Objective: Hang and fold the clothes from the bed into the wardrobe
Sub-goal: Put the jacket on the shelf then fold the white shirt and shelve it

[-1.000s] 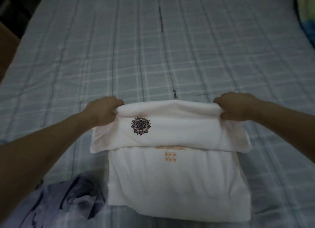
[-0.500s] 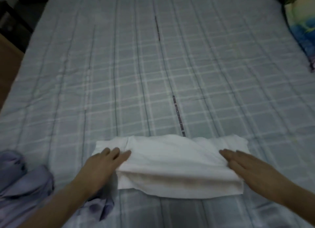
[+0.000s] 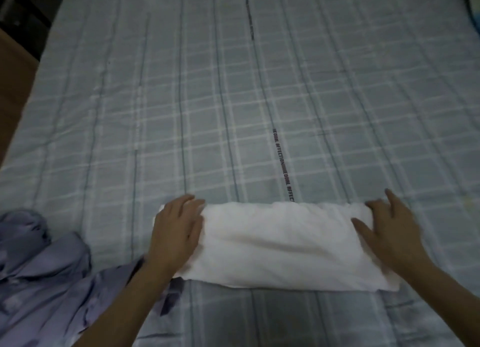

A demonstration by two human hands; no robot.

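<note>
A white garment [image 3: 280,245] lies folded into a long flat rectangle on the bed [image 3: 233,100], near its front edge. My left hand [image 3: 176,232] lies flat on the garment's left end with fingers straight. On the right end my right hand [image 3: 389,232] presses down, fingers spread. The garment's printed front is folded out of sight. No wardrobe is in view.
A crumpled lilac garment [image 3: 44,276] lies at the lower left, partly under my left forearm. The bed carries a grey-blue checked cover. A brown floor strip [image 3: 13,87] shows beyond the bed's left edge. A colourful pillow edge [image 3: 474,14] sits at the top right.
One second ago both hands gripped the garment's top edge and folded it toward me. Now the fold is down and both hands lie flat on the ends, further along them than half a second ago.
</note>
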